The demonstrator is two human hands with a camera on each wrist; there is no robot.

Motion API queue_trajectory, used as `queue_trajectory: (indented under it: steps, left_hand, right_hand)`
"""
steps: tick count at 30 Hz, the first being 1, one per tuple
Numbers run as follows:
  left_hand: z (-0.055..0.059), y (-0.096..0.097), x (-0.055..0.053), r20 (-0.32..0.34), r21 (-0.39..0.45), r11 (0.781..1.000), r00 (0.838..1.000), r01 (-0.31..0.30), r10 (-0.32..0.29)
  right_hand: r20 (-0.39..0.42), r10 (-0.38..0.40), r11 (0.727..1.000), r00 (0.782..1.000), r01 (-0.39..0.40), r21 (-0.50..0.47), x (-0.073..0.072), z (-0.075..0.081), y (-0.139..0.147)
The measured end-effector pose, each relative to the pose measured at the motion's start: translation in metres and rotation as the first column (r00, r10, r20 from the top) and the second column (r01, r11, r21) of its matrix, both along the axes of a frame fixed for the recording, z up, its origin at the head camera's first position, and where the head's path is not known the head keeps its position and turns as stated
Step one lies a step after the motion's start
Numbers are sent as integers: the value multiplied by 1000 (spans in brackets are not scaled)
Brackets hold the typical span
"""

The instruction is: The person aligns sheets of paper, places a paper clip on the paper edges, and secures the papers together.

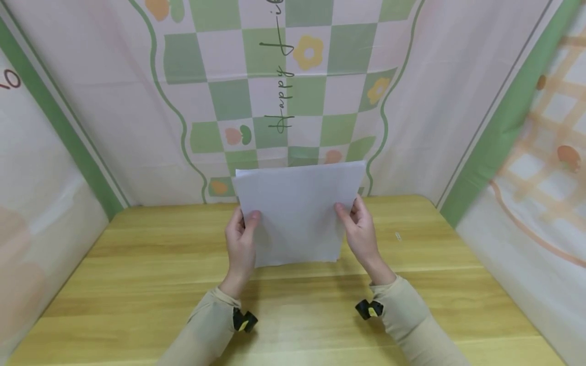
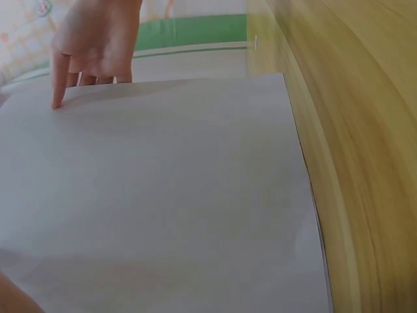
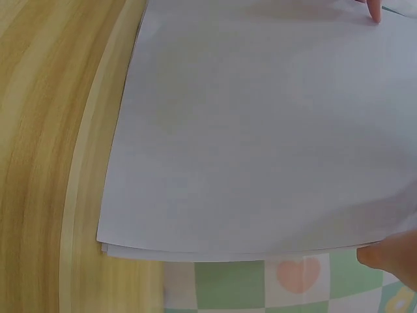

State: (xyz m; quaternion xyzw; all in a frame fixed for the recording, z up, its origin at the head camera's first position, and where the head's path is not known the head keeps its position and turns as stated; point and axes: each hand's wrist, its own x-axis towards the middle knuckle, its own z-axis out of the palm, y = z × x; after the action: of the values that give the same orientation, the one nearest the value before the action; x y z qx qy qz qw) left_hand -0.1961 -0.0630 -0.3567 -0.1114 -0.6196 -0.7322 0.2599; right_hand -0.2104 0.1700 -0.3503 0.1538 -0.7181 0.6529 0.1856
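Note:
A stack of white paper sheets [image 1: 295,218] stands tilted upright over the table, its blank face towards me. My left hand [image 1: 241,241] grips the left edge, thumb across the front and fingers behind. On the opposite edge my right hand [image 1: 361,231] holds the stack the same way. In the right wrist view the sheets [image 3: 247,143] are slightly uneven at one corner, so more than one layer shows. The left wrist view shows the right hand [image 2: 98,45] at the far edge of the paper [image 2: 169,189].
A wood-grain table [image 1: 293,325] lies beneath. A tiny pale slip [image 1: 398,236] rests on it to the right of the right hand. Patterned fabric [image 1: 270,101] hangs behind the table, with more cloth at both sides. Each sleeve carries a small black wrist camera [image 1: 244,321].

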Motion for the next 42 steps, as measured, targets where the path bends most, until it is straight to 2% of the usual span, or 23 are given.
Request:
queue_trajectory:
  steps: [8,15,22,28,35,42]
  left_hand:
    - [-1,-3,-2,47,9,1000,999,-2,1]
    - [-4,-6,-4,97,24,1000,995,14,-16]
    - [-10,-11,-8,176,-6,998,983,60,-58]
    - [-15,-13,-11,230,-19,998,971,65,-59]
    - [-20,-12,-12,262,-13,994,960,107,-100]
    - [-23,-10,-10,276,-24,995,957,96,-85]
  right_hand:
    - [32,18,1000,999,-18,-2,-2,-3,2]
    - [100,35,999,994,-36,11,-5,-5,5]
    - [176,54,996,983,-65,55,-9,-10,10]
    - [241,74,994,968,-91,61,-12,-15,10]
    - [239,100,992,966,-116,50,-14,-18,10]
    - [219,107,991,970,-122,54,-14,-20,8]
